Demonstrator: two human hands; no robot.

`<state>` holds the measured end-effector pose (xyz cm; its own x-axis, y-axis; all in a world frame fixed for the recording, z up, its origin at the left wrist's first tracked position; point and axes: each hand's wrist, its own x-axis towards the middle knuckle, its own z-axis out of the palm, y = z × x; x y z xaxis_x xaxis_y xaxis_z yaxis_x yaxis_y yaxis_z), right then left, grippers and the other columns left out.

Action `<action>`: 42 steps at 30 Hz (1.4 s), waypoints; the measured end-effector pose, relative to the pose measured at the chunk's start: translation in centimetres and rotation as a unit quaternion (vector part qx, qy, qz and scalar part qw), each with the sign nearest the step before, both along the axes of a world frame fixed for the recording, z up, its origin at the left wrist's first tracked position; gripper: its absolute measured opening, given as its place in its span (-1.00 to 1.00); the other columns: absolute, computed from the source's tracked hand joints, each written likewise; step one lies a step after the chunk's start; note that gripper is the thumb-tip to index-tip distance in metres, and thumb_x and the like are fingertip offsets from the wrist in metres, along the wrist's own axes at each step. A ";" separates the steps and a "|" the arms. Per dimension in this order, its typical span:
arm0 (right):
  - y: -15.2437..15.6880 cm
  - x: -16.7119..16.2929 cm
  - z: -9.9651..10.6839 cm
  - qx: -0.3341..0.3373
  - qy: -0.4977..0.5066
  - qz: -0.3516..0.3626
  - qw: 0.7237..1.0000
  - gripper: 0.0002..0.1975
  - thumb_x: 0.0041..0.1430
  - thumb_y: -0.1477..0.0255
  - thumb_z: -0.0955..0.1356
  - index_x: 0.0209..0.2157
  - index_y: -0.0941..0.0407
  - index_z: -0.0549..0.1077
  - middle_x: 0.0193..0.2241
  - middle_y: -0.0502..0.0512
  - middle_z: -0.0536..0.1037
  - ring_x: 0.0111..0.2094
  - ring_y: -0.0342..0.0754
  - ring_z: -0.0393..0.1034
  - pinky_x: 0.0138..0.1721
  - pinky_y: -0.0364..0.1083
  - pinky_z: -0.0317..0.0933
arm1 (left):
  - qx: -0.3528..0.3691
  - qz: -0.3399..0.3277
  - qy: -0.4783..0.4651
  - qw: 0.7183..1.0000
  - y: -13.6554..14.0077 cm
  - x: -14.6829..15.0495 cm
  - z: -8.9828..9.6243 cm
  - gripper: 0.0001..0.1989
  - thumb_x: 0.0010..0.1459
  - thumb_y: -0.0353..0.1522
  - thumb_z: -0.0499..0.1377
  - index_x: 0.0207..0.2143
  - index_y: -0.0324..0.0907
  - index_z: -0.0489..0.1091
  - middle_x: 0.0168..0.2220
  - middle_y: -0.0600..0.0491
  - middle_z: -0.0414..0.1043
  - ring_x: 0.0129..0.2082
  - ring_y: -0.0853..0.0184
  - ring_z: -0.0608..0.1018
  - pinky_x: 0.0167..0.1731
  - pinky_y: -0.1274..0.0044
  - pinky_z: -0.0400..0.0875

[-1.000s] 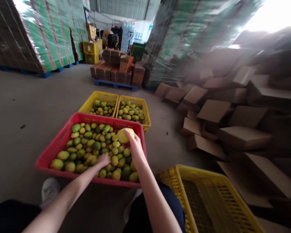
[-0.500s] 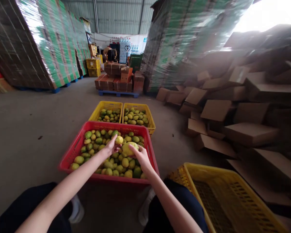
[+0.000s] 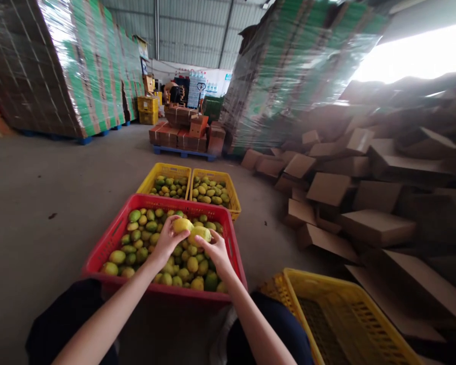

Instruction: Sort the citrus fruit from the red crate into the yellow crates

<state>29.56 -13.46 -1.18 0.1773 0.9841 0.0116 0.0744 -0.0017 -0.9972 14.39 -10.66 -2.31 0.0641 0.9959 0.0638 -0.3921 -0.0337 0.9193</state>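
1. The left hand (image 3: 167,239) is partly closed around a yellow fruit (image 3: 182,225), thumb underneath; some fingertips are hard to make out.
2. The right hand (image 3: 217,249) has a second yellow fruit (image 3: 199,233) gripped, thumb on the near side, other fingers partly hidden.
3. Both fruits are above the red crate (image 3: 167,290), side by side; whether they touch, I cannot tell.
4. Hands and forearms hide some piled fruits (image 3: 140,243) inside.
5. The bottom edge cuts off the lower-right yellow crate (image 3: 327,281).
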 end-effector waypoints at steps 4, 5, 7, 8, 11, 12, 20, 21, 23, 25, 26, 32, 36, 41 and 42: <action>-0.3 -0.7 0.8 0.037 0.026 0.034 0.998 -0.56 -0.24 0.18 0.50 -0.32 0.13 0.45 -0.45 0.04 0.55 -0.43 -0.04 0.42 -0.38 -0.08 0.33 | 0.092 -0.005 0.021 0.996 -1.2 -0.4 1.8 -0.46 -0.21 -0.26 0.39 -0.18 -0.09 0.23 -0.13 0.04 0.43 -0.12 0.27 0.50 -0.05 0.42 0.35; -0.3 -0.8 0.9 0.056 0.024 0.041 0.997 -0.55 -0.24 0.20 0.50 -0.30 0.13 0.44 -0.43 0.03 0.55 -0.41 -0.03 0.42 -0.35 -0.08 0.33 | 0.113 -0.009 0.040 0.993 -1.3 -0.6 2.1 -0.47 -0.19 -0.25 0.39 -0.17 -0.10 0.26 -0.10 0.00 0.43 -0.08 0.25 0.49 -0.03 0.42 0.33; -0.4 -0.8 1.0 0.090 0.014 0.039 0.995 -0.53 -0.24 0.22 0.51 -0.26 0.12 0.42 -0.40 0.02 0.54 -0.38 -0.04 0.42 -0.34 -0.09 0.32 | 0.144 -0.021 0.089 0.985 -1.4 -0.9 2.5 -0.51 -0.15 -0.24 0.38 -0.15 -0.13 0.32 -0.08 -0.03 0.42 -0.05 0.22 0.46 -0.02 0.44 0.32; -0.3 -0.8 1.1 0.099 0.008 0.033 0.994 -0.51 -0.24 0.22 0.51 -0.24 0.11 0.40 -0.39 0.01 0.54 -0.38 -0.05 0.41 -0.35 -0.10 0.32 | 0.151 -0.029 0.109 0.982 -1.3 -1.1 2.6 -0.52 -0.14 -0.24 0.37 -0.15 -0.14 0.34 -0.08 -0.04 0.42 -0.05 0.22 0.46 -0.02 0.45 0.32; -0.1 -0.6 1.1 0.105 -0.015 0.018 0.994 -0.46 -0.26 0.23 0.52 -0.21 0.11 0.38 -0.38 0.01 0.52 -0.38 -0.06 0.40 -0.36 -0.11 0.32 | 0.155 -0.048 0.145 0.976 -0.8 -1.6 2.6 -0.52 -0.14 -0.23 0.38 -0.16 -0.15 0.35 -0.11 -0.03 0.40 -0.12 0.24 0.48 -0.10 0.47 0.36; 0.0 -0.6 1.2 0.107 -0.023 0.015 0.994 -0.46 -0.25 0.22 0.52 -0.20 0.12 0.38 -0.37 0.02 0.51 -0.37 -0.05 0.40 -0.35 -0.11 0.32 | 0.163 -0.044 0.158 0.973 -0.7 -1.8 2.6 -0.52 -0.14 -0.22 0.37 -0.15 -0.14 0.36 -0.11 -0.03 0.38 -0.13 0.25 0.48 -0.12 0.47 0.37; 0.6 -1.5 1.6 0.147 -0.040 -0.033 0.988 -0.52 -0.16 0.20 0.48 -0.19 0.11 0.39 -0.25 0.09 0.48 -0.23 -0.01 0.40 -0.18 -0.04 0.32 | 0.276 0.049 0.429 0.859 -0.7 -3.3 3.9 -0.61 -0.02 -0.23 0.30 -0.10 -0.05 0.40 -0.18 0.01 0.43 -0.16 0.20 0.48 -0.11 0.42 0.34; 0.7 -1.7 1.6 0.152 -0.041 -0.038 0.987 -0.52 -0.15 0.19 0.47 -0.19 0.11 0.38 -0.25 0.08 0.48 -0.23 -0.01 0.39 -0.17 -0.04 0.31 | 0.275 0.050 0.437 0.855 -0.7 -3.4 3.9 -0.61 -0.02 -0.23 0.30 -0.11 -0.05 0.40 -0.18 0.02 0.44 -0.16 0.20 0.49 -0.13 0.43 0.35; 0.9 -2.0 1.5 0.154 -0.041 -0.039 0.987 -0.53 -0.13 0.19 0.46 -0.19 0.10 0.36 -0.28 0.06 0.47 -0.26 -0.03 0.38 -0.17 -0.04 0.31 | 0.271 0.054 0.433 0.858 -0.5 -3.5 3.9 -0.63 -0.05 -0.23 0.32 -0.15 -0.06 0.40 -0.19 0.03 0.45 -0.19 0.21 0.50 -0.17 0.45 0.37; 1.1 -2.0 1.5 0.150 -0.043 -0.037 0.987 -0.54 -0.15 0.18 0.46 -0.22 0.09 0.34 -0.33 0.03 0.45 -0.30 -0.04 0.37 -0.21 -0.05 0.30 | 0.266 0.062 0.406 0.872 -0.3 -3.4 3.9 -0.63 -0.08 -0.24 0.34 -0.19 -0.08 0.38 -0.23 0.04 0.46 -0.23 0.24 0.51 -0.21 0.48 0.38; 1.2 -2.0 1.4 0.150 -0.047 -0.037 0.987 -0.53 -0.16 0.18 0.47 -0.24 0.09 0.33 -0.35 0.02 0.44 -0.32 -0.05 0.36 -0.23 -0.06 0.30 | 0.265 0.065 0.392 0.878 -0.2 -3.4 3.9 -0.62 -0.09 -0.25 0.35 -0.19 -0.09 0.37 -0.23 0.05 0.46 -0.24 0.25 0.50 -0.23 0.48 0.38; 1.2 -2.1 1.3 0.170 -0.069 -0.013 0.983 -0.43 -0.29 0.16 0.52 -0.26 0.06 0.27 -0.37 -0.04 0.40 -0.35 -0.07 0.31 -0.27 -0.07 0.28 | 0.290 0.037 0.398 0.870 -0.3 -3.6 4.4 -0.62 -0.08 -0.29 0.34 -0.18 -0.10 0.35 -0.20 0.03 0.43 -0.25 0.27 0.48 -0.21 0.49 0.37; 1.0 -2.0 1.5 0.175 -0.063 -0.019 0.982 -0.39 -0.33 0.16 0.54 -0.24 0.05 0.27 -0.35 -0.04 0.40 -0.34 -0.07 0.31 -0.26 -0.07 0.28 | 0.311 0.022 0.403 0.860 -0.3 -3.5 4.5 -0.63 -0.03 -0.32 0.31 -0.13 -0.08 0.37 -0.17 0.01 0.43 -0.16 0.23 0.48 -0.12 0.43 0.36; 0.7 -1.5 1.3 0.201 -0.076 -0.024 0.976 -0.38 -0.32 0.15 0.54 -0.22 0.06 0.28 -0.31 -0.02 0.40 -0.30 -0.06 0.32 -0.22 -0.07 0.27 | 0.356 0.007 0.405 0.842 -0.4 -3.3 4.5 -0.56 0.06 -0.36 0.25 0.03 -0.04 0.33 -0.06 -0.03 0.42 -0.05 0.21 0.47 -0.01 0.39 0.33; 0.7 -1.3 1.2 0.206 -0.082 -0.025 0.975 -0.37 -0.32 0.14 0.54 -0.22 0.06 0.28 -0.30 -0.02 0.40 -0.29 -0.05 0.32 -0.21 -0.06 0.27 | 0.362 0.006 0.408 0.838 -0.5 -3.3 4.5 -0.54 0.06 -0.36 0.25 0.04 -0.04 0.32 -0.05 -0.04 0.42 -0.04 0.21 0.46 0.00 0.39 0.33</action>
<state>28.21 -12.80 -0.02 0.1866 0.8801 0.4366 0.2427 0.3894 -0.8885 11.05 -11.16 2.16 0.3719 0.7159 0.5909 0.3618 -0.6980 0.6179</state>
